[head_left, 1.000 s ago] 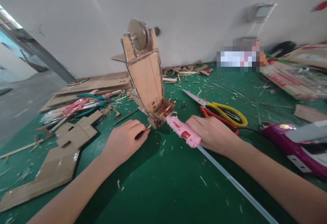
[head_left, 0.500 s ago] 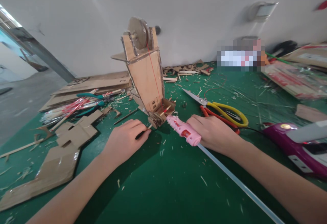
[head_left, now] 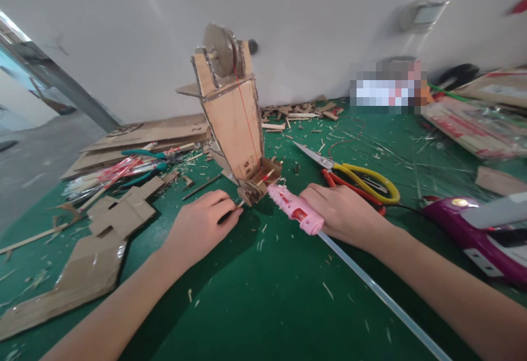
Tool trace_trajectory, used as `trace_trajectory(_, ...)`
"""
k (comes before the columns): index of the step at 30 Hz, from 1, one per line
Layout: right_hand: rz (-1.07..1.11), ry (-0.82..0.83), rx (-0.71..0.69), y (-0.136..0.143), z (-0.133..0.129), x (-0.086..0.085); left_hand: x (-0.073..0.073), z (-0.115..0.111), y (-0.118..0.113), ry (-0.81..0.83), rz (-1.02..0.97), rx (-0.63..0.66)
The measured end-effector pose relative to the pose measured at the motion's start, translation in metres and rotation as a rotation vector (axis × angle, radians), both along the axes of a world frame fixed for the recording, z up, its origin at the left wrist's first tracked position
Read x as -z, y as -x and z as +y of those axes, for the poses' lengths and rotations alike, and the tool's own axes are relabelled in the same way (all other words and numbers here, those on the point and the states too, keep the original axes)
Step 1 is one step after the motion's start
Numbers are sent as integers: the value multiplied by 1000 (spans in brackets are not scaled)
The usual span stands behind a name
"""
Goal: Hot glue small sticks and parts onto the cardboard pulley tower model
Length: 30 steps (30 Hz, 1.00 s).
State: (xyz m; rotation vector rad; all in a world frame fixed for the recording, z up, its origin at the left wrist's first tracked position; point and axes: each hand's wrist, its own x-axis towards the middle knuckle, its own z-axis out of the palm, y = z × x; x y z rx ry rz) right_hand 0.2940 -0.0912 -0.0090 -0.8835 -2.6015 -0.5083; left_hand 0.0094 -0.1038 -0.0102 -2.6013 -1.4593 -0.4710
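A cardboard structure (head_left: 234,122) with a round disc (head_left: 219,49) at its top stands tilted at mid-table. A red string (head_left: 246,110) runs from the disc down to a small stick (head_left: 264,176) in the base. My left hand (head_left: 208,224) is closed on a thin wooden stick (head_left: 242,204) at the lower left of the base. My right hand (head_left: 337,210) is wrapped round a pink glue gun (head_left: 302,215), whose nozzle end is beside the base. A long clear glue stick (head_left: 379,289) extends from the gun's rear.
Yellow-and-red-handled scissors (head_left: 349,171) lie beyond my right hand. Teal-handled pliers (head_left: 148,171) and cardboard pieces (head_left: 93,262) are on the left. A purple device (head_left: 457,229) sits at right. Cardboard scraps (head_left: 288,114) lie along the wall on the green table (head_left: 247,306).
The cardboard structure's top has shifted slightly left. Both hands keep nearly the same place and hold.
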Motion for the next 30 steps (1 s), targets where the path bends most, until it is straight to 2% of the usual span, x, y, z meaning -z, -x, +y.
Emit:
trace_trajectory(5, -19, -10, 14, 0, -1, 1, 0, 0, 0, 41, 7, 1)
trace_trajectory(25, -22, -43, 18, 1, 1, 3, 1, -1, 0, 16, -12, 56)
trace_trajectory(30, -23, -8, 24, 0, 1, 3, 2, -1, -1, 16, -16, 48)
